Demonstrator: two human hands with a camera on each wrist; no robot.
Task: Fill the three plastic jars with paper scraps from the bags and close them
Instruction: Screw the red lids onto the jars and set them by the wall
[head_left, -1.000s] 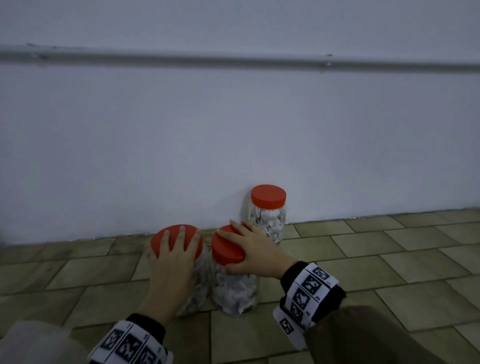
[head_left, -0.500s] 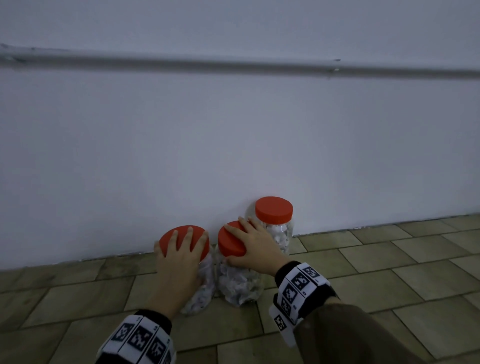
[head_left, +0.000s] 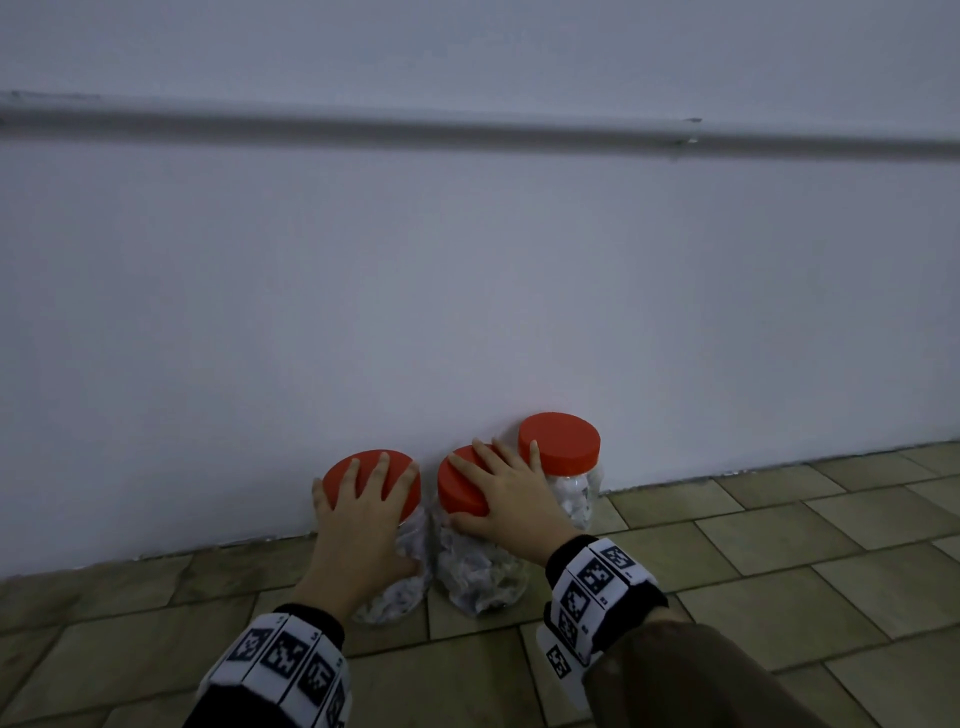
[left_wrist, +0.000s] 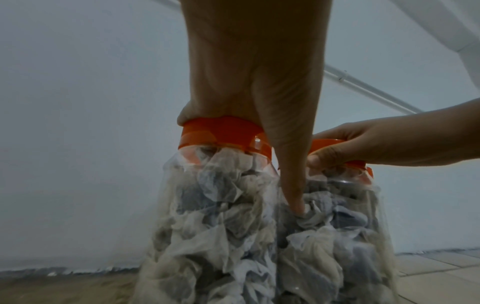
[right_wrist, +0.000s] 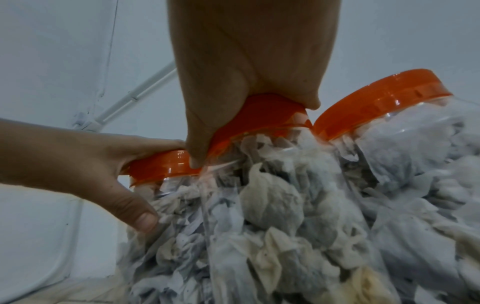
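Currently, left hand (head_left: 363, 514) grasps the left jar's red lid (head_left: 372, 480); right hand (head_left: 511, 499) grasps the middle jar's lid (head_left: 460, 488); third jar (head_left: 569, 478) capped.

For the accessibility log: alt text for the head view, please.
Two hands rest on red-lidded jars of paper scraps standing by a white wall: the left hand on the left jar, the right hand on the middle jar; a third jar stands untouched.

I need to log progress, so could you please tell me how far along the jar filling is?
Nearly finished, it seems. Done: all three jars hold paper scraps and wear orange lids, including the right jar by the wall. In hand: the left hand grips the left jar and the right hand the middle jar. Left: perhaps only letting go.
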